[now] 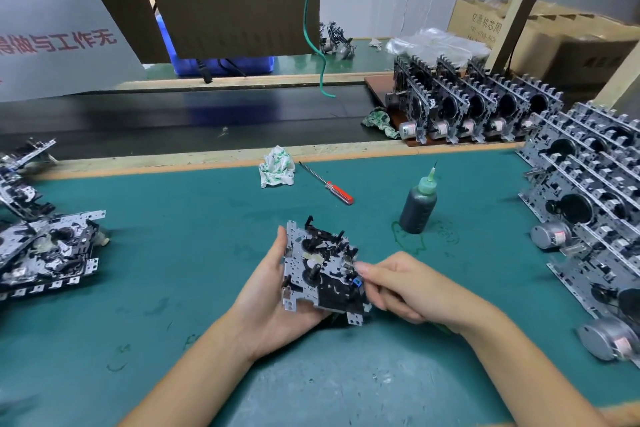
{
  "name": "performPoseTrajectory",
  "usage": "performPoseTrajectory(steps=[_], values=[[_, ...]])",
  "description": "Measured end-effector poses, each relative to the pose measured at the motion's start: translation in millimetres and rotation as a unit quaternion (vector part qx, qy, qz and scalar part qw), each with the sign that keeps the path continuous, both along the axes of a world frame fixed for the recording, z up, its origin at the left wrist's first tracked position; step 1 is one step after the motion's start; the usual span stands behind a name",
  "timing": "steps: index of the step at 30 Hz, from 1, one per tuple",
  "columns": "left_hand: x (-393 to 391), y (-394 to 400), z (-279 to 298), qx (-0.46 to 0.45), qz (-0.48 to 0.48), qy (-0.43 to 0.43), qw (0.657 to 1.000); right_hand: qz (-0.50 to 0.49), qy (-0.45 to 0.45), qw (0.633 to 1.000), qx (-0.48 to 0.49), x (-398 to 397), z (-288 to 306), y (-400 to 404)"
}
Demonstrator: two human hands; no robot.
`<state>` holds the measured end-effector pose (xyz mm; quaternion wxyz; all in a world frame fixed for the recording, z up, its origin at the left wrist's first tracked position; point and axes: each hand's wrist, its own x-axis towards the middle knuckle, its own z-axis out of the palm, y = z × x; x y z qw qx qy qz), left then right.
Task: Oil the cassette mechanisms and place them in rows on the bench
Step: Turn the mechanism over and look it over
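A cassette mechanism, a perforated metal chassis carrying black plastic parts and two spindles, is held above the green bench mat, face up and slightly tilted. The left hand cradles it from beneath, palm up, with the thumb curled against the chassis's left edge. The right hand meets its right edge, fingers curled, the fingertips pinching a small part beside a blue component. Beyond the mechanism and to its right, an oil bottle with a green needle nozzle stands upright on the mat. Directly beyond the mechanism lie a red-handled screwdriver and, just left of the screwdriver, a crumpled white-and-green rag. Far right of the mechanism, finished units stand on edge in rows; more rows sit on a brown board farther back. To the mechanism's left, a loose pile of mechanisms rests on the mat.
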<state>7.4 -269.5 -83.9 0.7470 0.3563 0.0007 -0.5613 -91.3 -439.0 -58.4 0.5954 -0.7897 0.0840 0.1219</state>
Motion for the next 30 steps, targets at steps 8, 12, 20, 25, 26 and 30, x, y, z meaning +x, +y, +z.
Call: performPoseTrajectory(steps=[8,12,20,25,26,30], values=[[1,-1,-6,0.031,-0.011,-0.015,0.999,0.052,0.037,0.997,-0.033,-1,2,3],[1,-2,-8,0.041,-0.004,-0.026,0.999,0.054,0.038,0.997,-0.040,0,-1,3],[2,-6,-10,0.046,0.005,-0.033,0.998,0.078,0.071,0.992,-0.070,3,0,-2],[1,-6,-11,0.047,0.006,-0.033,0.998,0.096,0.085,0.991,-0.041,4,0,-5],[1,-6,-11,0.046,0.006,-0.034,0.998,0.098,0.086,0.991,-0.036,4,0,-5],[1,-6,-11,0.043,0.006,-0.033,0.999,0.111,0.080,0.990,-0.023,4,2,-6]])
